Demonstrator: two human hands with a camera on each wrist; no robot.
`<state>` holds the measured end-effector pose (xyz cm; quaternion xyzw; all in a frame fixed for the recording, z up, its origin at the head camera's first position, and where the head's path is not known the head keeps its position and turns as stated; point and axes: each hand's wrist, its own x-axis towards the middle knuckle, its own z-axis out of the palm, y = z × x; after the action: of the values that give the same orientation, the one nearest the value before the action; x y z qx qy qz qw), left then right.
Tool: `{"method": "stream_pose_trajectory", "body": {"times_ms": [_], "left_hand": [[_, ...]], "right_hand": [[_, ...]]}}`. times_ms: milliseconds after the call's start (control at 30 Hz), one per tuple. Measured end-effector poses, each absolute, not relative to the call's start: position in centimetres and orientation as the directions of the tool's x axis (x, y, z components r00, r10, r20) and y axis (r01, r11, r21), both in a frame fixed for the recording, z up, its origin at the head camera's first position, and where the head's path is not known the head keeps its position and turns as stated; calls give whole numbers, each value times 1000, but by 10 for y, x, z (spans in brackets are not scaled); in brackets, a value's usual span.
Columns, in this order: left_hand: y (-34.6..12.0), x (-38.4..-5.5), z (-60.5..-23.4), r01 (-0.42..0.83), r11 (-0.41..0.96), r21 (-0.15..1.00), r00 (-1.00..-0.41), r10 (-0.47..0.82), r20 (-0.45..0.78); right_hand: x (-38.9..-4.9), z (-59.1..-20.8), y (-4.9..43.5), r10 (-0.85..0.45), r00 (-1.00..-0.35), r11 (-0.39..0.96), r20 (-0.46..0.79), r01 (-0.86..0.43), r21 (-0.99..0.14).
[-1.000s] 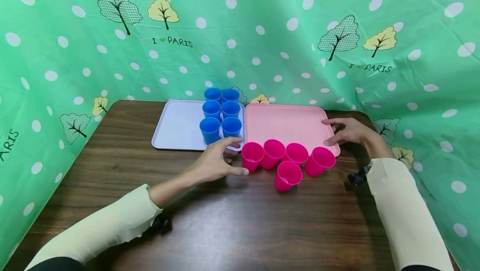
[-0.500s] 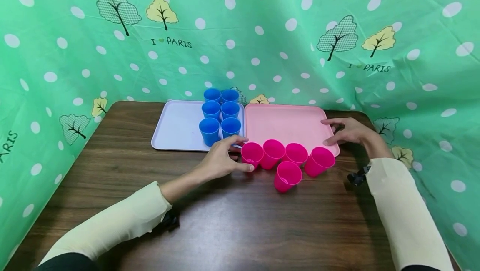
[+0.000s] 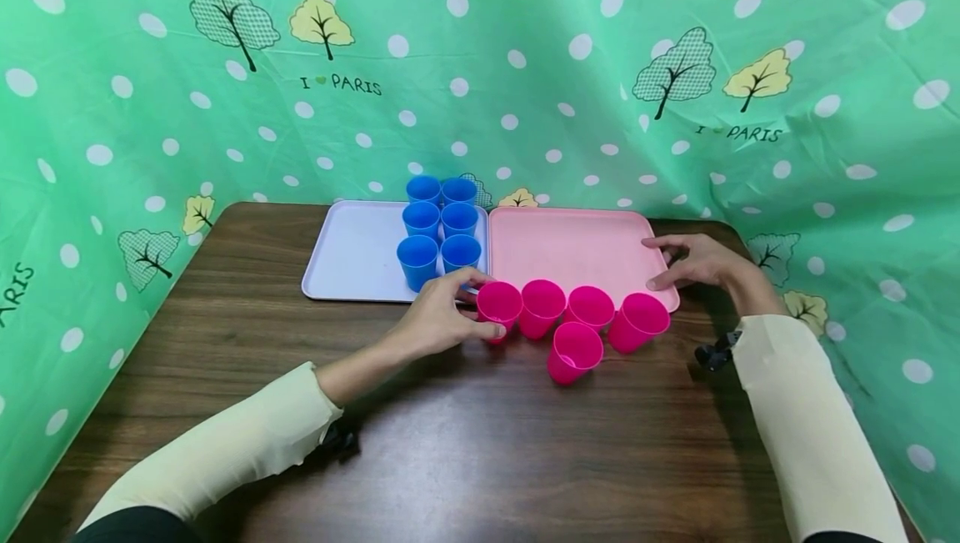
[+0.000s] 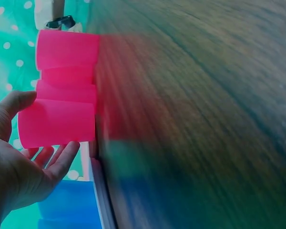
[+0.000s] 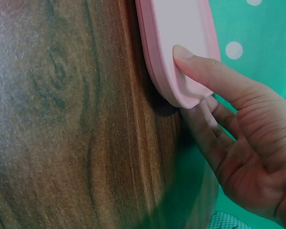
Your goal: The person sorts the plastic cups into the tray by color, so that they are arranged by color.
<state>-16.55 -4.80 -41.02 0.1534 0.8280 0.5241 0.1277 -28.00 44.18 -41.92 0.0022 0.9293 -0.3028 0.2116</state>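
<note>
My left hand (image 3: 442, 316) grips the leftmost pink cup (image 3: 498, 303), thumb at its near side and fingers round its far side. In the left wrist view that cup (image 4: 57, 123) sits between thumb and fingers, with other pink cups beyond it. My right hand (image 3: 697, 263) holds the right edge of the pink tray (image 3: 573, 243). Its thumb lies on top of the rim, with fingers beneath, as the right wrist view of the tray (image 5: 186, 57) shows. Several upright pink cups stand in a row along the tray's front, one cup (image 3: 574, 353) nearer me.
A pale lilac tray (image 3: 352, 251) adjoins the pink tray on the left. Several blue cups (image 3: 417, 261) stand on its right part in two columns. The dark wooden table (image 3: 480, 460) carries everything, and a green dotted cloth (image 3: 480, 67) hangs behind it.
My left hand has moved right to the leftmost pink cup and taken hold of it. That cup and its neighbour have shifted slightly left. The right hand stays on the tray.
</note>
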Motion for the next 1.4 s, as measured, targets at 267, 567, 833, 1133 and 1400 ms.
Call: {"method": "stream_pose_trajectory", "body": {"times_ms": [267,567,833,1133,1400], "left_hand": [[-56,-165,-395,112,387,915,-931,363,-39],[-57,-166,-378,177,328,928,-929,367,48],[-47,-172,-367,199,326,924,-936,342,81],[-28,-186,-355,200,327,924,-942,325,89],[-15,-201,-352,209,345,915,-949,296,105]], "right_hand": [[-279,-417,440,-130,-907,814,-400,133,-566],[-280,-418,442,-127,-906,818,-403,134,-560],[-279,-416,440,-128,-907,821,-400,129,-556],[-278,-415,441,-127,-914,828,-385,116,-549],[-279,-416,442,-125,-910,837,-394,117,-534]]}}
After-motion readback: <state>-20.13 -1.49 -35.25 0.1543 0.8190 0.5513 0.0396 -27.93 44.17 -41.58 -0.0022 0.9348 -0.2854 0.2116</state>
